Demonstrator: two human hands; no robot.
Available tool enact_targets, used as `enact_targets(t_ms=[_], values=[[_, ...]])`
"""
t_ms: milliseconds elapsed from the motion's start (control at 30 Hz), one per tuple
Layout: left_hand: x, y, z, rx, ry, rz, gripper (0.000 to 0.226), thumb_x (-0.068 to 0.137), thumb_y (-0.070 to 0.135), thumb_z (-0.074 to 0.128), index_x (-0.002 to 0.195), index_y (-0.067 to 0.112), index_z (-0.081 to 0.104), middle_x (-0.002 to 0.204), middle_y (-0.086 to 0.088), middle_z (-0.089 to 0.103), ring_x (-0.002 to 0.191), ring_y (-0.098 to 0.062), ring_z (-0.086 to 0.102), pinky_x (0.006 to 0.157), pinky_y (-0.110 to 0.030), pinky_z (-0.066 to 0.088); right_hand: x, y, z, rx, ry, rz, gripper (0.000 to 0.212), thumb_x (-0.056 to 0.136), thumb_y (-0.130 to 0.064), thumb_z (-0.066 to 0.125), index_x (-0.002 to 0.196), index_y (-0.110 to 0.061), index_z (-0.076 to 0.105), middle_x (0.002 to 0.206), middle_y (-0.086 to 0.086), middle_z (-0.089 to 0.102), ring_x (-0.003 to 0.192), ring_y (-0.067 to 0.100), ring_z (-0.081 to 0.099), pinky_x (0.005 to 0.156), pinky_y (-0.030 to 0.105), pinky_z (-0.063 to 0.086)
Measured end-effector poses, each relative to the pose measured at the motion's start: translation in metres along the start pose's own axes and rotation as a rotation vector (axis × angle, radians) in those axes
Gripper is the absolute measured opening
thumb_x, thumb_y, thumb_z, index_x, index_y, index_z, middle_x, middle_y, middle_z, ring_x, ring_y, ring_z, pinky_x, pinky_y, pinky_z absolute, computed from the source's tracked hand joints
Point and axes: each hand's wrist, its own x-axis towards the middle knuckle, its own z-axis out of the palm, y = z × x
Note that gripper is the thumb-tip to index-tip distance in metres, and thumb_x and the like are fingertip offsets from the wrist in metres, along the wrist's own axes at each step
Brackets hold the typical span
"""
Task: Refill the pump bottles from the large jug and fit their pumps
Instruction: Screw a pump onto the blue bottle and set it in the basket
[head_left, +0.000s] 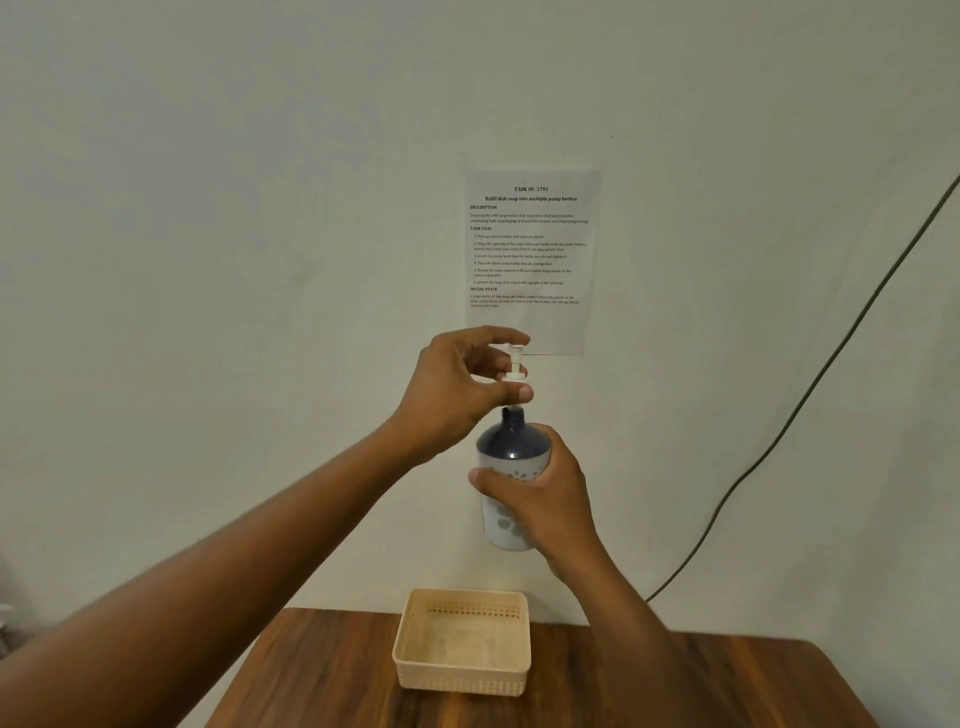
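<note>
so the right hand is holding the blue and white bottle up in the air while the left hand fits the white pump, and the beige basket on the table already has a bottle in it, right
Not quite: the head view shows the beige perforated plastic basket on the wooden table holds no bottle. The rest stands: the right hand holds the blue and white pump bottle up while the left hand fits the white pump.

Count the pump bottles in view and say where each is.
1. The pump bottle is held up above the basket in the right hand. Others may lie outside the frame.
</note>
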Motion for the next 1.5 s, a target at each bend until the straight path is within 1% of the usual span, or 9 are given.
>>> enact_targets(t_ms=[233, 433, 733, 867, 967, 1133, 1267, 1333, 1500], values=[[-0.012, -0.009, 0.007, -0.002, -0.012, -0.010, 0.049, 0.078, 0.016, 0.090, 0.121, 0.033, 0.074, 0.098, 0.002, 0.078, 0.090, -0.011, 0.075, 0.077, -0.016, 0.060, -0.004, -0.008, -0.006, 0.011, 0.048, -0.030, 0.074, 0.075, -0.039, 0.085, 0.136, -0.025, 0.047, 0.131, 0.000, 0.059, 0.113, 0.021, 0.059, 0.100, 0.045, 0.052], [-0.017, -0.015, 0.013, -0.049, -0.005, -0.036, 0.049, 0.078, 0.010, 0.089, 0.120, 0.030, 0.074, 0.104, -0.004, 0.077, 0.093, -0.020, 0.076, 0.084, -0.033, 0.065, -0.005, -0.008, -0.005, 0.006, 0.067, -0.033, 0.072, 0.073, -0.038, 0.087, 0.133, -0.025, 0.049, 0.126, -0.001, 0.062, 0.111, 0.020, 0.061, 0.098, 0.045, 0.053], [-0.013, -0.020, 0.013, -0.039, -0.006, 0.000, 0.060, 0.078, 0.021, 0.089, 0.130, 0.037, 0.065, 0.104, 0.006, 0.073, 0.099, -0.011, 0.072, 0.083, -0.019, 0.060, -0.001, -0.006, -0.006, 0.011, 0.079, -0.046, 0.073, 0.073, -0.039, 0.087, 0.134, -0.025, 0.049, 0.128, -0.001, 0.062, 0.113, 0.020, 0.060, 0.099, 0.045, 0.053], [-0.014, -0.023, 0.021, 0.035, 0.163, -0.085, 0.051, 0.066, 0.047, 0.093, 0.104, 0.029, 0.064, 0.089, 0.006, 0.069, 0.082, -0.007, 0.065, 0.072, -0.020, 0.058, 0.002, -0.004, -0.004, -0.024, 0.102, -0.057, 0.073, 0.074, -0.043, 0.085, 0.135, -0.026, 0.048, 0.130, -0.003, 0.061, 0.112, 0.016, 0.059, 0.099, 0.038, 0.052], [-0.012, -0.023, 0.028, 0.077, 0.166, -0.146, 0.045, 0.064, 0.050, 0.094, 0.086, 0.022, 0.067, 0.079, 0.002, 0.071, 0.071, -0.010, 0.066, 0.065, -0.022, 0.059, 0.004, -0.004, -0.003, -0.038, 0.110, -0.067, 0.075, 0.072, -0.048, 0.086, 0.133, -0.025, 0.050, 0.126, -0.003, 0.063, 0.110, 0.016, 0.060, 0.098, 0.037, 0.053], [-0.007, -0.020, 0.018, -0.087, 0.034, -0.162, 0.026, 0.071, 0.029, 0.094, 0.086, 0.018, 0.076, 0.079, 0.002, 0.077, 0.071, -0.003, 0.071, 0.061, -0.012, 0.054, 0.002, -0.003, -0.007, -0.012, 0.112, -0.073, 0.069, 0.070, -0.044, 0.087, 0.126, -0.035, 0.047, 0.120, -0.008, 0.061, 0.106, 0.016, 0.061, 0.090, 0.032, 0.054], [0.003, -0.018, 0.002, -0.231, -0.242, -0.195, 0.018, 0.091, 0.009, 0.077, 0.108, 0.010, 0.079, 0.106, -0.001, 0.081, 0.104, -0.017, 0.075, 0.090, -0.025, 0.058, -0.001, -0.004, -0.016, 0.070, 0.077, -0.081, 0.069, 0.070, -0.036, 0.089, 0.127, -0.035, 0.049, 0.118, -0.009, 0.062, 0.102, 0.015, 0.063, 0.087, 0.034, 0.058], [0.007, -0.018, -0.002, -0.299, -0.373, -0.174, 0.023, 0.097, 0.002, 0.065, 0.117, 0.007, 0.076, 0.114, -0.003, 0.080, 0.112, -0.016, 0.073, 0.092, -0.022, 0.057, -0.001, -0.006, -0.018, 0.101, 0.069, -0.080, 0.070, 0.070, -0.033, 0.090, 0.129, -0.032, 0.051, 0.117, -0.008, 0.064, 0.100, 0.016, 0.064, 0.087, 0.038, 0.059], [0.009, -0.017, -0.001, -0.317, -0.428, -0.177, 0.026, 0.100, 0.010, 0.066, 0.124, 0.013, 0.074, 0.120, 0.003, 0.077, 0.114, -0.008, 0.071, 0.086, -0.015, 0.055, 0.002, -0.007, -0.019, 0.083, 0.088, -0.084, 0.072, 0.072, -0.034, 0.088, 0.133, -0.028, 0.050, 0.122, -0.004, 0.063, 0.105, 0.018, 0.063, 0.091, 0.042, 0.058]])
